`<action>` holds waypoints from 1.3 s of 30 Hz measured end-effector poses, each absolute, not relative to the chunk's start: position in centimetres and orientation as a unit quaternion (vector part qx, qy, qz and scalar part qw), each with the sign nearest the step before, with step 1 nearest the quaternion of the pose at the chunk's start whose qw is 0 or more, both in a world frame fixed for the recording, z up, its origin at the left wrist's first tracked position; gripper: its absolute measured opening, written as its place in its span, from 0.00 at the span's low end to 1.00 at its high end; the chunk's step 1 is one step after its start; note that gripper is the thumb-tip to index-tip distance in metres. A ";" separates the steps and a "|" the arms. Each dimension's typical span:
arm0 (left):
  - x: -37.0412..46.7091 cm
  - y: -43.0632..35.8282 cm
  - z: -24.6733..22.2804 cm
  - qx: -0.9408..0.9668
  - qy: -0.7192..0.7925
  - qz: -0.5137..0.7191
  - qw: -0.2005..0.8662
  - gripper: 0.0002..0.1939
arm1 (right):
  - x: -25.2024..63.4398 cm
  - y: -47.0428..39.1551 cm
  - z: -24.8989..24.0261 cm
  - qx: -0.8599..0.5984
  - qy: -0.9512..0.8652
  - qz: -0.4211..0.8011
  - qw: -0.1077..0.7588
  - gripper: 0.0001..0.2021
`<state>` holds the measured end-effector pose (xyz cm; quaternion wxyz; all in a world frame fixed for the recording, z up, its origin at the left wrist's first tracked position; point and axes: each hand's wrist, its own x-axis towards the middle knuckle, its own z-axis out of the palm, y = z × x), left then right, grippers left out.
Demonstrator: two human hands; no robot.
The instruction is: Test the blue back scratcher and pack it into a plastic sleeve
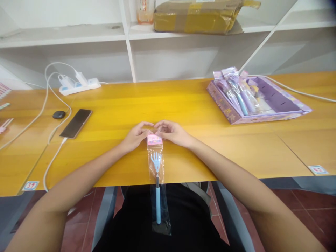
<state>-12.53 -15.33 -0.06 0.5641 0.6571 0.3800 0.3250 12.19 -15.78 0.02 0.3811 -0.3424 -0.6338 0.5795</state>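
Note:
A light-blue back scratcher (158, 201) with a hand-shaped head lies inside a clear plastic bag (163, 175). A pink label card (154, 139) closes the bag's top end. My left hand (137, 135) pinches the card's upper left corner between thumb and fingers. Opposite it, my right hand (173, 132) pinches the upper right corner, fingers curled and both sets of fingertips close together. The bag runs toward me from the card, over the table's front edge, with its lower end in front of my black clothing.
At the right stands a purple display box (278, 92) with several bagged scratchers (240, 94). A phone (76, 123) on a white cable, a black mouse-like object (59, 114) and a power strip (80, 86) lie left. A taped parcel (196, 16) sits on the shelf.

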 end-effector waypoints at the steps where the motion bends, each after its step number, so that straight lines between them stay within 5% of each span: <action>1: -12.5 -15.3 0.0 0.658 0.382 0.318 0.566 0.28 | 12.2 -15.8 0.1 -0.342 -0.632 0.585 0.377 0.19; 9: -12.4 -15.5 0.1 0.658 0.348 0.316 0.588 0.30 | 12.3 -15.7 -0.1 -0.347 -0.618 0.596 0.377 0.15; 17: -12.5 -16.4 0.4 0.746 0.299 0.311 0.507 0.18 | 12.4 -15.7 -0.1 -0.358 -0.616 0.585 0.387 0.16; 27: -12.7 -16.2 1.0 0.792 0.302 0.273 0.455 0.14 | 12.2 -15.8 0.0 -0.359 -0.617 0.578 0.395 0.16; 34: -12.5 -16.8 0.9 0.711 0.292 0.270 0.580 0.37 | 12.5 -15.8 0.1 -0.352 -0.622 0.574 0.399 0.18; 39: -12.7 -16.7 0.7 0.712 0.305 0.264 0.575 0.41 | 12.7 -15.8 0.4 -0.337 -0.621 0.580 0.406 0.20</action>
